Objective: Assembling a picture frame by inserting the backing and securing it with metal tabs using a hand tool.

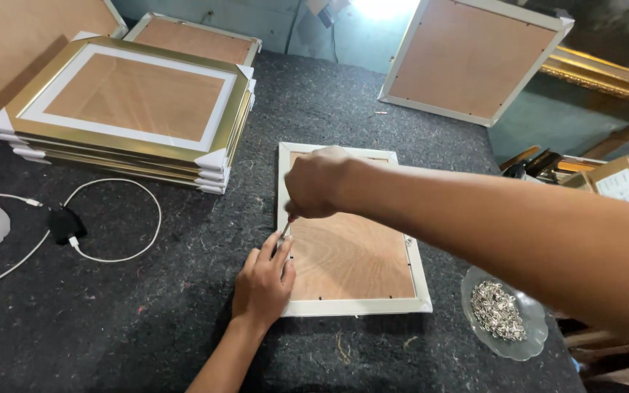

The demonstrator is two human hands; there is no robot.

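Note:
A small white picture frame point(420, 275) lies face down on the dark felt table, its brown wooden backing point(351, 255) facing up. My left hand point(262, 285) rests on the frame's left rail, fingers pressed near the backing's edge. My right hand point(316, 183) reaches across from the right and grips a thin metal tool point(285, 229), whose tip meets the frame's left inner edge just above my left fingers. Most of the tool is hidden inside my fist.
A glass dish point(507, 346) of small metal fittings sits at the right of the frame. A stack of gold frames point(129, 109) stands at the back left, with a white cable and black adapter point(65, 224) in front. Another white frame point(471, 58) leans at the back.

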